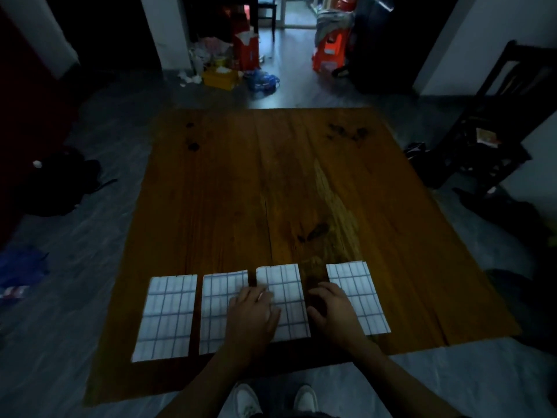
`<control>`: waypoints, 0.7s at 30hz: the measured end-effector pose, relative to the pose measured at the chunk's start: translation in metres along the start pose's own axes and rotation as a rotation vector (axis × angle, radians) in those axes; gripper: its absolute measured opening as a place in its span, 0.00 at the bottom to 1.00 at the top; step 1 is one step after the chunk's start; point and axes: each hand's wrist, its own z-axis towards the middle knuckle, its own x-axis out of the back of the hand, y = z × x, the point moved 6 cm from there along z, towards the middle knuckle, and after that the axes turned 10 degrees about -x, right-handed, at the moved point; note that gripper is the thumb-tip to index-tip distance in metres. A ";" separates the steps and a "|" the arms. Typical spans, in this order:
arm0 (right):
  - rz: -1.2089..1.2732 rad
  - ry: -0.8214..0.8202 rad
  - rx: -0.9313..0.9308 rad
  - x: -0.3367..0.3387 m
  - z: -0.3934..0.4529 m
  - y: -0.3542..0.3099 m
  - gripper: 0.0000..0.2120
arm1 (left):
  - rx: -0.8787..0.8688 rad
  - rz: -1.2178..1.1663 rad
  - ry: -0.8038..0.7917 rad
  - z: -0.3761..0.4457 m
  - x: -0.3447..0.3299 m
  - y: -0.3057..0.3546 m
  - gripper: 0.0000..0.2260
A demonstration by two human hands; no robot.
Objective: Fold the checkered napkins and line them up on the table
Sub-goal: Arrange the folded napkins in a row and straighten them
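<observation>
White-and-blue checkered napkins, four folded in a row along the table's (301,176) near edge, long axes pointing away; third napkin (289,297) under flat, relaxed left hand (251,315), with loosely curled, empty right hand (331,312) between it and the fourth napkin (361,294).

**Count on the table**

Four folded checkered napkins lie on one wooden table (271,182): first (165,318), second (217,300), third (289,297) and fourth (358,297). Two hands are in view, left hand (251,315) and right hand (331,312). Two white shoes (275,399) show below.
</observation>
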 end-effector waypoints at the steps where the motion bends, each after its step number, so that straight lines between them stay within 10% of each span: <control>1: 0.000 0.014 -0.028 0.007 0.000 0.002 0.20 | 0.015 -0.031 0.007 0.006 0.002 -0.002 0.20; 21: 0.051 0.099 -0.232 0.095 -0.013 0.100 0.22 | -0.031 -0.171 -0.014 0.066 -0.027 0.087 0.18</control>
